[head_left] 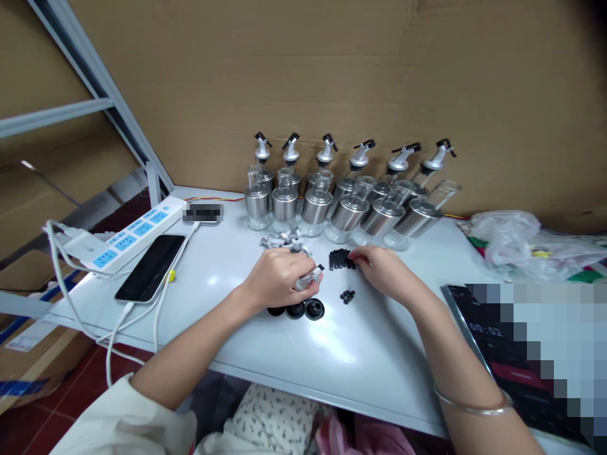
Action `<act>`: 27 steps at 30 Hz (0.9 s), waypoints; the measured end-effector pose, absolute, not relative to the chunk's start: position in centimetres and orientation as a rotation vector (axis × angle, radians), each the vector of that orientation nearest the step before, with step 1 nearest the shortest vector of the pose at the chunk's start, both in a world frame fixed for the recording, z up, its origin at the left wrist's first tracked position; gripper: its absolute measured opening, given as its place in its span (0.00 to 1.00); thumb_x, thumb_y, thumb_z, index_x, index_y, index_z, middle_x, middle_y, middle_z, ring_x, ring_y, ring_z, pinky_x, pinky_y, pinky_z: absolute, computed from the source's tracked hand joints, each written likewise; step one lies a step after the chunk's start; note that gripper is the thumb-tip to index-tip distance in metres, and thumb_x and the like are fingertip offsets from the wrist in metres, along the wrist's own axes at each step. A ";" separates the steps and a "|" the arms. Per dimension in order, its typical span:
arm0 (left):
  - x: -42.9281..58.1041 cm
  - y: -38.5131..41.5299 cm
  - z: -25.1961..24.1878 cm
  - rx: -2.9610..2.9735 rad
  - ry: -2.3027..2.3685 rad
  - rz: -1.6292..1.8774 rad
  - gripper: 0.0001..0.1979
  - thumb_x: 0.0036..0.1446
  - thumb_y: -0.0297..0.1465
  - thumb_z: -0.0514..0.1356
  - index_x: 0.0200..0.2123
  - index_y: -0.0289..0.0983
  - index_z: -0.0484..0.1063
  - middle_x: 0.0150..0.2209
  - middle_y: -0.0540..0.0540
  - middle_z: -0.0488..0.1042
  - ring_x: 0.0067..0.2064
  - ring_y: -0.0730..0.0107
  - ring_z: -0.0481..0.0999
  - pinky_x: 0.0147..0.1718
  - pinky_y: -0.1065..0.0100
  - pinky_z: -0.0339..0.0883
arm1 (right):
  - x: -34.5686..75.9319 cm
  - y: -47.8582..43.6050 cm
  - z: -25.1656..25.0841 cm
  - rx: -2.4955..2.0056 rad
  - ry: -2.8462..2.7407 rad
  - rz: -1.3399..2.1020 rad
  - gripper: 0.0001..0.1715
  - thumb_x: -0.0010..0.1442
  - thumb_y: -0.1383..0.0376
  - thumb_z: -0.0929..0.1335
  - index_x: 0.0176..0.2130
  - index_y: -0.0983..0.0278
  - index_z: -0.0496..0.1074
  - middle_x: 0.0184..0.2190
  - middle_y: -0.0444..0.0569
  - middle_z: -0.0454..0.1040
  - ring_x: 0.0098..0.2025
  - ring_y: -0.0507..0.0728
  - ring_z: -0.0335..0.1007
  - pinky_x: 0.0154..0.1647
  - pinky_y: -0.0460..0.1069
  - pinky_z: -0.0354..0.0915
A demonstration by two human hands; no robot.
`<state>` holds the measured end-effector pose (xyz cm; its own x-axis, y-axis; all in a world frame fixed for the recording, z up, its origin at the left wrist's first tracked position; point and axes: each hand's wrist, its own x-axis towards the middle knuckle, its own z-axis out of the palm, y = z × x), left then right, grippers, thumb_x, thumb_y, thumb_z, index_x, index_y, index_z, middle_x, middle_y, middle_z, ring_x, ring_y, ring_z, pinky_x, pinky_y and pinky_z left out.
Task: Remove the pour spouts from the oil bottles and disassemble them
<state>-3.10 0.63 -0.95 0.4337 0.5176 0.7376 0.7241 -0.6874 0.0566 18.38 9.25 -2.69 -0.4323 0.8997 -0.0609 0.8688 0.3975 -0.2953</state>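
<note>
My left hand (282, 278) is closed around a silver pourer spout (308, 278) with a black tip, held just above the table. My right hand (379, 268) pinches at the right end of a row of small black levers (337, 260); its fingertips close on one of them. Below the row lies a small cluster of black plugs (348, 296). Round black stoppers (314, 308) sit in front of my left hand, partly hidden by it. Behind that hand is a pile of silver spout parts (287, 240).
Several open glass bottles with steel sleeves (317, 205) stand behind my hands, backed by bottles with fitted pourers (365, 151). At left are a power strip (137, 230), a phone (150, 268) and cables. A tablet (502, 347) and plastic bags (516, 243) lie at right.
</note>
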 end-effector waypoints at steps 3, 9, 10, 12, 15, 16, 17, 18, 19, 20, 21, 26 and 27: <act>-3.1 0.6 -0.9 -2.420 -1.068 -1.103 0.14 0.57 0.29 0.52 0.19 0.37 0.58 0.16 0.55 0.63 0.17 0.78 0.59 0.19 0.71 0.51 | 18.3 9.2 -2.6 -1.557 -2.514 0.457 0.20 0.56 0.76 0.59 0.41 0.67 0.75 0.42 0.54 0.78 0.44 0.60 0.73 0.45 0.49 0.63; -3.1 0.6 -0.8 -2.422 -1.069 -1.099 0.14 0.57 0.29 0.53 0.19 0.38 0.58 0.15 0.55 0.62 0.17 0.78 0.59 0.19 0.71 0.51 | 18.2 8.9 -2.5 -1.505 -2.541 0.410 0.20 0.57 0.75 0.59 0.42 0.68 0.76 0.43 0.56 0.76 0.43 0.60 0.72 0.46 0.50 0.63; -3.1 0.6 -0.8 -2.423 -1.071 -1.100 0.14 0.57 0.29 0.53 0.19 0.38 0.58 0.15 0.55 0.62 0.17 0.78 0.59 0.19 0.71 0.51 | 18.2 8.9 -2.5 -1.494 -2.560 0.394 0.20 0.58 0.75 0.59 0.42 0.68 0.76 0.43 0.56 0.76 0.43 0.60 0.72 0.45 0.50 0.63; -3.1 0.6 -0.8 -2.426 -1.070 -1.100 0.14 0.57 0.29 0.53 0.19 0.38 0.58 0.16 0.55 0.62 0.17 0.78 0.59 0.19 0.71 0.51 | 18.0 8.8 -2.7 -1.456 -2.589 0.370 0.20 0.58 0.76 0.59 0.43 0.69 0.76 0.42 0.56 0.75 0.42 0.59 0.72 0.45 0.49 0.63; -3.1 0.6 -0.9 -2.428 -1.071 -1.089 0.14 0.57 0.29 0.53 0.19 0.38 0.57 0.16 0.55 0.62 0.17 0.78 0.59 0.19 0.71 0.51 | 17.8 8.7 -2.7 -1.386 -2.594 0.364 0.20 0.58 0.75 0.59 0.43 0.68 0.75 0.42 0.55 0.74 0.43 0.58 0.71 0.46 0.49 0.63; -3.1 0.6 -0.9 -2.429 -1.073 -1.084 0.14 0.57 0.29 0.52 0.19 0.38 0.57 0.16 0.55 0.62 0.17 0.78 0.59 0.19 0.71 0.51 | 17.7 8.7 -2.7 -1.377 -2.592 0.372 0.20 0.58 0.75 0.59 0.42 0.67 0.75 0.42 0.55 0.74 0.43 0.58 0.71 0.47 0.49 0.64; -3.1 0.6 -0.9 -2.430 -1.075 -1.082 0.14 0.57 0.29 0.52 0.19 0.38 0.57 0.16 0.55 0.62 0.17 0.78 0.59 0.19 0.71 0.51 | 17.6 8.7 -2.7 -1.378 -2.591 0.385 0.20 0.58 0.74 0.59 0.42 0.66 0.76 0.42 0.54 0.74 0.43 0.58 0.71 0.47 0.49 0.64; -3.1 0.6 -0.9 -2.431 -1.076 -1.080 0.14 0.57 0.30 0.52 0.19 0.38 0.57 0.16 0.55 0.62 0.17 0.78 0.59 0.19 0.71 0.52 | 17.5 8.7 -2.7 -1.384 -2.593 0.397 0.20 0.58 0.74 0.59 0.42 0.66 0.76 0.42 0.54 0.74 0.43 0.58 0.71 0.47 0.49 0.64; -3.1 0.6 -0.9 -2.434 -1.078 -1.077 0.14 0.57 0.30 0.52 0.19 0.38 0.57 0.16 0.55 0.62 0.17 0.78 0.59 0.19 0.71 0.52 | 17.5 8.7 -2.7 -1.389 -2.598 0.407 0.20 0.58 0.74 0.59 0.42 0.66 0.76 0.42 0.54 0.74 0.43 0.58 0.71 0.47 0.49 0.65; -3.1 0.6 -1.0 -2.436 -1.080 -1.073 0.14 0.57 0.29 0.52 0.20 0.38 0.57 0.16 0.55 0.62 0.18 0.78 0.59 0.19 0.71 0.52 | 17.4 8.7 -2.7 -1.391 -2.602 0.410 0.20 0.58 0.74 0.59 0.42 0.66 0.76 0.41 0.54 0.74 0.42 0.58 0.71 0.47 0.49 0.65; -3.1 0.6 -1.0 -2.436 -1.080 -1.067 0.14 0.57 0.29 0.52 0.20 0.38 0.57 0.16 0.55 0.62 0.18 0.78 0.59 0.19 0.71 0.51 | 17.4 8.7 -2.8 -1.384 -2.601 0.405 0.20 0.58 0.74 0.59 0.42 0.66 0.76 0.41 0.54 0.74 0.42 0.58 0.71 0.46 0.50 0.65; -3.2 0.6 -1.0 -2.440 -1.088 -1.017 0.14 0.58 0.30 0.51 0.20 0.38 0.58 0.15 0.55 0.61 0.18 0.78 0.60 0.20 0.71 0.51 | 17.3 8.6 -3.6 -1.223 -2.563 0.367 0.23 0.56 0.76 0.58 0.43 0.63 0.76 0.40 0.53 0.74 0.42 0.57 0.71 0.46 0.51 0.66; -3.2 0.6 -1.0 -2.442 -1.093 -1.018 0.14 0.58 0.30 0.51 0.20 0.38 0.57 0.15 0.55 0.61 0.18 0.78 0.60 0.20 0.71 0.51 | 17.3 8.6 -3.7 -1.204 -2.568 0.368 0.24 0.56 0.76 0.58 0.43 0.63 0.76 0.40 0.53 0.74 0.42 0.58 0.71 0.46 0.51 0.66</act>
<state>-3.17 0.61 -1.04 0.4659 0.5409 0.7003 0.7370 -0.6752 0.0312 17.28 8.59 -3.73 -0.6132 0.7770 0.1427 0.7056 0.6199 -0.3433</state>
